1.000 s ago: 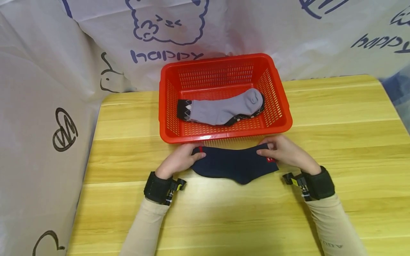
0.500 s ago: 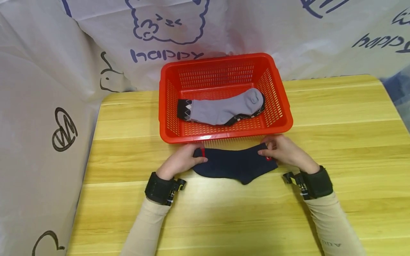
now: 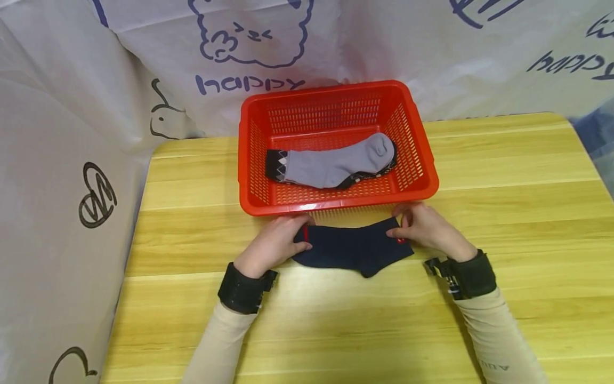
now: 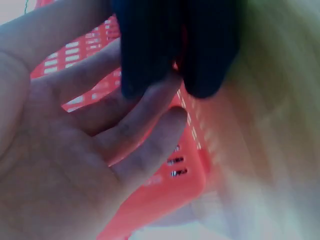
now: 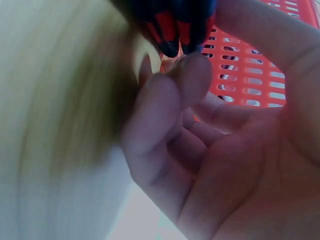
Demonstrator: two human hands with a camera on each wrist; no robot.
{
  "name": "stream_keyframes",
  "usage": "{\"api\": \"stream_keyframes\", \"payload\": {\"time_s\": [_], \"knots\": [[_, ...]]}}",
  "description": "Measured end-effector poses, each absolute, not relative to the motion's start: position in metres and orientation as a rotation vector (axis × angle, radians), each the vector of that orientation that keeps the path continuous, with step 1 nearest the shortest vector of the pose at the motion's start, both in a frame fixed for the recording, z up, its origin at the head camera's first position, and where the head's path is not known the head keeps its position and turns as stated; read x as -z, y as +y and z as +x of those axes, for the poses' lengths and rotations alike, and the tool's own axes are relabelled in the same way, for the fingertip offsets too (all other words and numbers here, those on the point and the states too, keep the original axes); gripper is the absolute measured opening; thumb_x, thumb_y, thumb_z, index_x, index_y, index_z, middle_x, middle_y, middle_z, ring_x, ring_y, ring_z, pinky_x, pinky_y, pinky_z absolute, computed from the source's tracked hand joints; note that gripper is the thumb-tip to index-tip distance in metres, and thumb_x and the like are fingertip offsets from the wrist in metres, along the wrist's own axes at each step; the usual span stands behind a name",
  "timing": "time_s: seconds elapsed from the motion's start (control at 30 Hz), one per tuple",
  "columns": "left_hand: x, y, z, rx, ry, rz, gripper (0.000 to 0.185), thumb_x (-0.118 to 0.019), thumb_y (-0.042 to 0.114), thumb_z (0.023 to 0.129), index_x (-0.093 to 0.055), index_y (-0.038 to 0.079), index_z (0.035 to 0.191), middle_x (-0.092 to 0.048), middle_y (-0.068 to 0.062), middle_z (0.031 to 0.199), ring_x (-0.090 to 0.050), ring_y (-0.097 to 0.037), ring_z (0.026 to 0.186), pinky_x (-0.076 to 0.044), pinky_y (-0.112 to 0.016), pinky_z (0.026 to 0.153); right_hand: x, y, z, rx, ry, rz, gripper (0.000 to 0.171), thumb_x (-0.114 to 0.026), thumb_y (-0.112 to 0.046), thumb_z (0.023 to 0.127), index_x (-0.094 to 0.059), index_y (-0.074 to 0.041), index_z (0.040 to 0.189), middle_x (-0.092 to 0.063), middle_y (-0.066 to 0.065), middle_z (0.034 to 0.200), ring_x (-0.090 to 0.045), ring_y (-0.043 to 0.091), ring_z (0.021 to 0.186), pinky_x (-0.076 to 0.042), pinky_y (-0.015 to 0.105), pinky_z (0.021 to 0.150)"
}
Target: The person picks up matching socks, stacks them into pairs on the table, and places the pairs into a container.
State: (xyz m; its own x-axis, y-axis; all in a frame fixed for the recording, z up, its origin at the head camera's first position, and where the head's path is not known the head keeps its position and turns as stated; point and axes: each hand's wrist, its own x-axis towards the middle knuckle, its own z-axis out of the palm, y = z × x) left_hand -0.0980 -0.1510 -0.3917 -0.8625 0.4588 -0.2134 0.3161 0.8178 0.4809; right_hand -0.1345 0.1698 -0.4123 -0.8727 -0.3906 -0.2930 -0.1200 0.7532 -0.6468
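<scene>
Left hand has its fingers and thumb pinched on the left end of the dark navy sock with red marks, which lies on the light wooden table just near of the red slotted plastic basket. One grey sock with a black diamond cuff is already in the basket. Right hand pinches the navy sock's right end, so I'd say this one isn't binned yet.
</scene>
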Motion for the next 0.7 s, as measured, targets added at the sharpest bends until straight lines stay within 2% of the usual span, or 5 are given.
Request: {"api": "stream_keyframes", "payload": {"time_s": [0.23,0.53,0.7], "knots": [[0.399,-0.144,-0.096,-0.680,2.692,0.664,0.042,-0.078,0.017,0.084,-0.063,0.006,0.121,-0.067,-0.009,0.118,-0.063,-0.026,0.111,-0.048,-0.040,0.100,0.411,0.167,-0.134,0.831,2.539,-0.398,0.035,-0.082,-0.018,0.078,-0.059,-0.001,0.099,-0.052,0.004,0.074,-0.048,0.016,0.068,-0.037,0.027,0.063],[0.402,-0.140,-0.096,-0.657,2.701,0.709,0.045,-0.084,0.012,0.076,-0.065,0.006,0.116,-0.067,-0.009,0.111,-0.063,-0.026,0.105,-0.049,-0.040,0.096,0.410,0.167,-0.132,0.882,2.518,-0.498,0.028,-0.083,-0.014,0.075,-0.058,-0.006,0.085,-0.058,0.003,0.073,-0.052,0.012,0.067,-0.042,0.022,0.062],[0.404,-0.141,-0.097,-0.648,2.687,0.697,0.032,-0.079,0.012,0.082,-0.067,0.006,0.112,-0.069,-0.008,0.106,-0.064,-0.025,0.102,-0.050,-0.039,0.093,0.409,0.168,-0.132,0.899,2.490,-0.519,0.024,-0.080,-0.011,0.078,-0.058,-0.005,0.085,-0.061,0.003,0.072,-0.054,0.011,0.066,-0.044,0.022,0.061]]}}
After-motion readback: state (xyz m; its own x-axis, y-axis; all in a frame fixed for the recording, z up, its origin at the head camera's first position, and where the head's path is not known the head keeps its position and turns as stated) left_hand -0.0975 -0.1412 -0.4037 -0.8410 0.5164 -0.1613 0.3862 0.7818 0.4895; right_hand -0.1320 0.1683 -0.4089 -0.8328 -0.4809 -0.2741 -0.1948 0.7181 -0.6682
